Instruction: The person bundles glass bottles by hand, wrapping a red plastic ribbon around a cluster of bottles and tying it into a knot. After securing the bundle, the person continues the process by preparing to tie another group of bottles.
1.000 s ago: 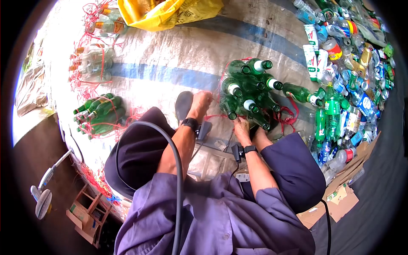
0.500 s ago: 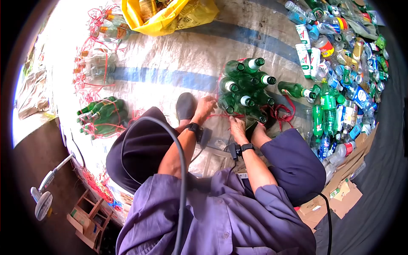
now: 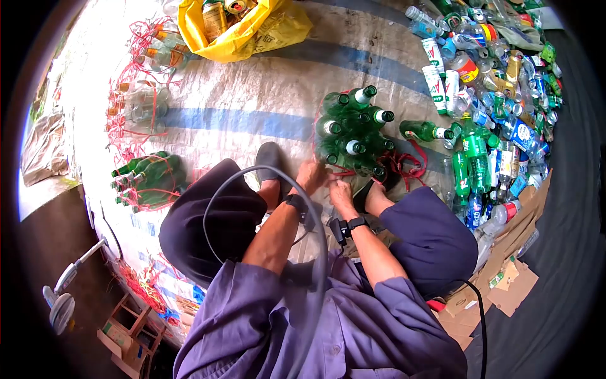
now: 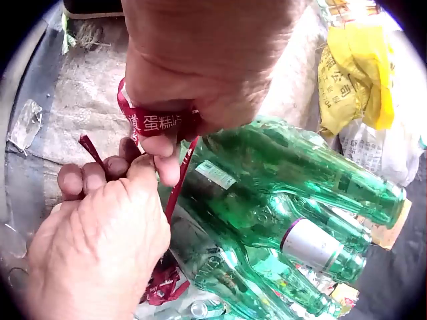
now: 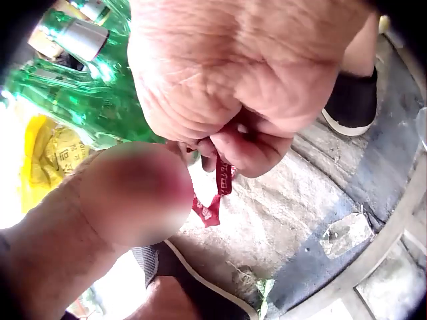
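Observation:
A bunch of green glass bottles (image 3: 353, 136) stands close together in front of me, a red ribbon (image 3: 344, 172) at its near side. Beside that edge my left hand (image 3: 311, 175) and right hand (image 3: 341, 194) meet. In the left wrist view, printed red ribbon (image 4: 160, 122) runs across the curled fingers of my left hand (image 4: 207, 67), while my right hand (image 4: 107, 230) pinches ribbon just below. From the right wrist view, a ribbon end (image 5: 223, 177) hangs under the curled fingers of my right hand (image 5: 247, 87).
Loose red ribbon (image 3: 413, 165) lies right of the bunch, near a single green bottle (image 3: 423, 131) on its side. Plastic bottles (image 3: 476, 148) heap up at the right. Tied green bottles (image 3: 151, 177) and clear bottles (image 3: 142, 104) lie left. A yellow bag (image 3: 243, 31) holds cans.
My left hand has come right, from apart beside the bunch to meet my right hand at its near edge. The right hand has shifted slightly left and down in view.

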Available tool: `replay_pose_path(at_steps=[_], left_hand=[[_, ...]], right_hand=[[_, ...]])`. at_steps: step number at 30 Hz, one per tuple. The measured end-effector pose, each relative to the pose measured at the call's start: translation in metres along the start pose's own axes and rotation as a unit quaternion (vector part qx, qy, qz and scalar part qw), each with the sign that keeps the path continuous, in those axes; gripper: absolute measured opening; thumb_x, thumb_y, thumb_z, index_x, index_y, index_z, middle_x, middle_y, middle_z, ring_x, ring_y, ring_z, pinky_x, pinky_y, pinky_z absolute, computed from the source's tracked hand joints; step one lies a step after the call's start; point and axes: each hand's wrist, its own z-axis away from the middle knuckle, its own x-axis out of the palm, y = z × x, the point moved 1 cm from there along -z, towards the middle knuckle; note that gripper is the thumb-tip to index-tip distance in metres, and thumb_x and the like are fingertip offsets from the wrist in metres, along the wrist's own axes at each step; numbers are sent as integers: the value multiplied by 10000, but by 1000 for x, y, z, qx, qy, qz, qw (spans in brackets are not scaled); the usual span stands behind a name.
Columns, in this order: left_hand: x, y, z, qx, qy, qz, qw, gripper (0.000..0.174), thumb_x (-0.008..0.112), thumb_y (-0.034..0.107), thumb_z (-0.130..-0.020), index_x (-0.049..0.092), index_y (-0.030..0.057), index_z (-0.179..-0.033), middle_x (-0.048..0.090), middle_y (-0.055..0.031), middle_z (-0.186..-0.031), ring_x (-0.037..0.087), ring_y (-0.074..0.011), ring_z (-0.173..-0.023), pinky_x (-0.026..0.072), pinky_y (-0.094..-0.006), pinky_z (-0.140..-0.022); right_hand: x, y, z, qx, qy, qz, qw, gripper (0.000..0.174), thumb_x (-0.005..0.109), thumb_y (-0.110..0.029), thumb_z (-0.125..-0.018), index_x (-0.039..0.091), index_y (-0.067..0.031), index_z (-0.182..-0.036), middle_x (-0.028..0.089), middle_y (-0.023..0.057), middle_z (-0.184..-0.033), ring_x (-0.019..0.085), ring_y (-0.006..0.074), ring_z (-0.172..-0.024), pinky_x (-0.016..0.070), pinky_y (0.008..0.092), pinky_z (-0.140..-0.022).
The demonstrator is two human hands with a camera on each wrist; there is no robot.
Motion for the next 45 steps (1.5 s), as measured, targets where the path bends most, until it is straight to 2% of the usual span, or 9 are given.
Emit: replay_pose_path(at_steps=[6, 9, 12, 17, 19, 23, 25, 37, 45], left_hand=[[12, -16, -4, -39, 74, 151, 985, 249, 507, 273, -899, 559, 59, -781, 620, -125, -628, 489, -171, -406, 321, -290, -358], [-3, 71, -8, -379, 156, 284, 867, 333, 513, 366, -880, 550, 75, -722, 526, -77, -554, 431, -162, -386, 270, -317, -358], [10, -22, -6, -86, 108, 88, 986, 321, 509, 358, -881, 553, 76, -735, 535, -79, -563, 422, -160, -384, 266, -310, -357], [8, 9, -9, -15, 153, 62, 986, 304, 487, 367, -890, 568, 92, -787, 579, -69, -608, 419, -156, -382, 265, -293, -358], [-6, 73, -13, -439, 177, 361, 803, 336, 445, 408, -906, 575, 107, -829, 596, -58, -637, 420, -148, -397, 262, -296, -360], [1, 26, -6, -146, 169, 142, 964, 395, 393, 473, -921, 558, 125, -835, 600, -52, -650, 421, -138, -416, 256, -293, -367], [-10, 66, -10, -394, 171, 375, 822, 471, 335, 550, -926, 538, 140, -814, 570, -26, -631, 397, -130, -422, 233, -281, -380], [-28, 111, -16, -449, 110, 449, 765, 648, 381, 800, -789, 473, 183, -614, 435, 23, -541, 235, -102, -401, 171, -270, -405], [-35, 127, -24, -430, 109, 546, 711, 408, 439, 560, -886, 511, 213, -684, 392, 57, -521, 277, -93, -408, 201, -249, -397]], right_hand=[[-46, -48, 15, -32, -56, 120, 991, 356, 552, -318, -871, 656, 22, -891, 626, 139, -590, 591, 188, -444, 476, 358, -441], [-103, -155, 62, 52, -87, 22, 995, 311, 589, -287, -871, 660, 11, -928, 652, 106, -624, 580, 166, -425, 470, 299, -410], [-131, -197, 81, 23, -95, 13, 995, 293, 588, -251, -897, 643, 23, -984, 655, 111, -636, 591, 147, -447, 461, 292, -407], [-152, -231, 82, -277, 104, 202, 934, 238, 611, -184, -862, 589, 33, -957, 618, 240, -826, 626, 417, -751, 504, 470, -652], [-156, -246, 76, -301, 111, 246, 914, 236, 614, -180, -860, 581, 35, -951, 602, 243, -845, 625, 416, -748, 506, 470, -646], [-150, -256, 47, -273, 72, 375, 883, 244, 627, -192, -849, 566, 39, -897, 579, 243, -856, 623, 411, -744, 510, 476, -647], [-146, -253, 34, -281, 67, 404, 868, 272, 643, -222, -833, 577, 38, -882, 583, 241, -857, 620, 410, -749, 506, 483, -660], [-140, -230, 1, -292, -23, 454, 842, 285, 680, -269, -767, 654, 15, -753, 646, 227, -748, 644, 389, -744, 515, 474, -678], [-144, -237, -3, -294, -64, 466, 832, 246, 694, -214, -736, 647, 28, -728, 642, 243, -726, 645, 401, -726, 522, 476, -672]])
